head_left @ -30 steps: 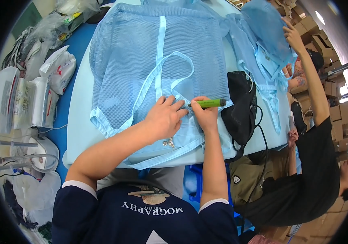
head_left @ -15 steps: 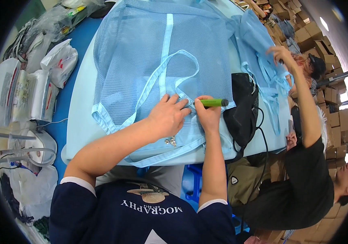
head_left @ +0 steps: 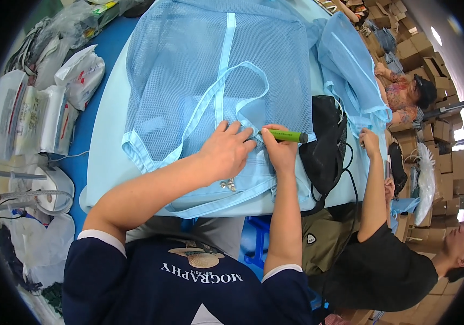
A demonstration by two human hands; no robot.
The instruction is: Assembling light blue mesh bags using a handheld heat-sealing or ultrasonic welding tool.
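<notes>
"Where's the blue mesh bag [head_left: 183,70]?"
"Centre of frame, airy netting edged with smooth tape, flat on the pale desk [head_left: 106,151]."
"Hands?"
"Unchanged, so work stays at one spot: left hand [head_left: 225,153] fingers slightly spread on it, right hand [head_left: 282,157] pinching a rounded green pen [head_left: 287,135]."
"What moved?"
"The co-worker's hand [head_left: 371,143], lowered below the rumpled second bag [head_left: 345,62], upper right."

From view centre I read: mesh bag [head_left: 175,67] on table [head_left: 111,162], 12 o'clock; corded pouch [head_left: 324,143], 3; packets [head_left: 54,124], 9–10.
</notes>
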